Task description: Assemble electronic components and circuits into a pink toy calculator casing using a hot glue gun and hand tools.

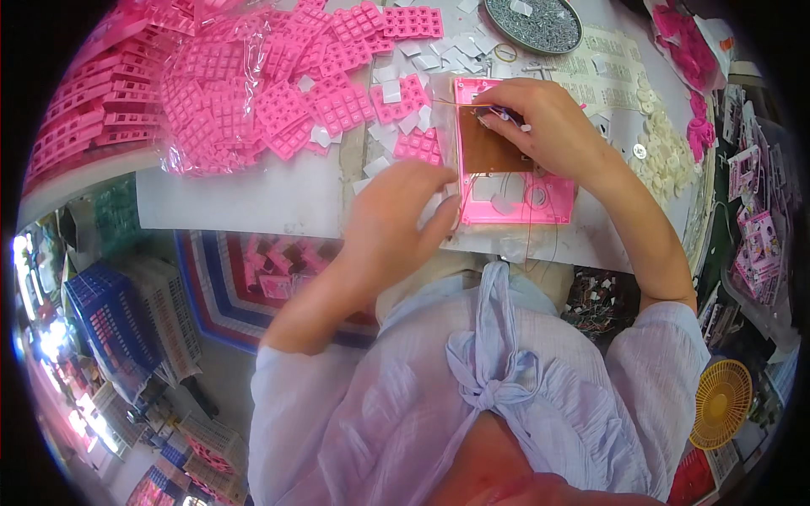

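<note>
A flat pink case [515,181] with a brown board [494,150] in it lies on the white table [253,198], close to the near edge. The right hand [540,118] rests on its top part, fingers bent, pinching a small dark part. The left hand [401,211] sits at the case's left edge, fingers curled on it. Pink keypads [337,105] crowd the table to the left. A round tray [533,24] of tiny metal bits sits behind. White buttons [662,152] pile up on the right. There is bare table left of the left hand.

You have a clear plastic bag [211,93] of pink keypads far left, and pink-printed carded packs [759,244] stacked at the right edge.
</note>
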Demonstrator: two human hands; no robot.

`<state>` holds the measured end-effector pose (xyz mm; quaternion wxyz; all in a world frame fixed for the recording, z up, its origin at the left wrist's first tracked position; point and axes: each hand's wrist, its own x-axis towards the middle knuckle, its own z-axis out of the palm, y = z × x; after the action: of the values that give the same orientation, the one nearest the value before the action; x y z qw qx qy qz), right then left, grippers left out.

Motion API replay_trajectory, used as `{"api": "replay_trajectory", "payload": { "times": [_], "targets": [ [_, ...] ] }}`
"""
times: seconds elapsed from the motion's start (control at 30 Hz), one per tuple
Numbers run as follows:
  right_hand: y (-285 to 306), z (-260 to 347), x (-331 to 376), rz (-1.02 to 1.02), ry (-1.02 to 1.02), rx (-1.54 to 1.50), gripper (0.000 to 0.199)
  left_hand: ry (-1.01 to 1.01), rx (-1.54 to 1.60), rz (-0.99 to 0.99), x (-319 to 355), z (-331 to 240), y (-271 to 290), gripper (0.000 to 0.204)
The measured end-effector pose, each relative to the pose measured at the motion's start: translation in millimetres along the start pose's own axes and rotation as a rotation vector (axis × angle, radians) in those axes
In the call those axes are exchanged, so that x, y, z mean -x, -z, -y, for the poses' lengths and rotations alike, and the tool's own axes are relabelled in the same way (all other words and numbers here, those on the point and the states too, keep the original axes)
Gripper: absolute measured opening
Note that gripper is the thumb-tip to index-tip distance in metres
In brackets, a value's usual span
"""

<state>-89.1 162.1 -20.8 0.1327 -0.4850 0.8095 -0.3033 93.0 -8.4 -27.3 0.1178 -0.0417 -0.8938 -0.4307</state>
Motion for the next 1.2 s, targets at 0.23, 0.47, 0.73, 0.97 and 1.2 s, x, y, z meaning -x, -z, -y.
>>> {"api": "replay_trajectory", "payload": {
  "times": [0.23, 0.47, 0.73, 0.97, 1.2],
  "targets": [
    [-8.9, -8.3, 10.9, -0.030, 0.098, 0.080, 0.025, -0.149, -0.130, 0.019, -27.4, 14.0, -5.2, 0.028],
    [4.8, 11.4, 28.9, -0.440, 0.091, 0.319, 0.053, -0.318, -0.451, 0.287, -24.7, 10.4, -10.5, 0.041],
    [-14.0, 26.2, 68.6, -0.005, 0.139, 0.376, 0.050, -0.289, -0.507, 0.414, -34.2, -4.3, -8.8, 0.052],
    [119.3, -5.0, 74.0, -1.295, 0.377, -0.083, 0.011, -0.042, -0.156, 0.829, -119.1, -14.6, 13.9, 0.028],
    [135.3, -48.5, -6.2, -0.595, 0.124, -1.076, 0.040, -0.222, -0.904, 0.466, -270.6, 41.7, -73.6, 0.016]
  ]
}}
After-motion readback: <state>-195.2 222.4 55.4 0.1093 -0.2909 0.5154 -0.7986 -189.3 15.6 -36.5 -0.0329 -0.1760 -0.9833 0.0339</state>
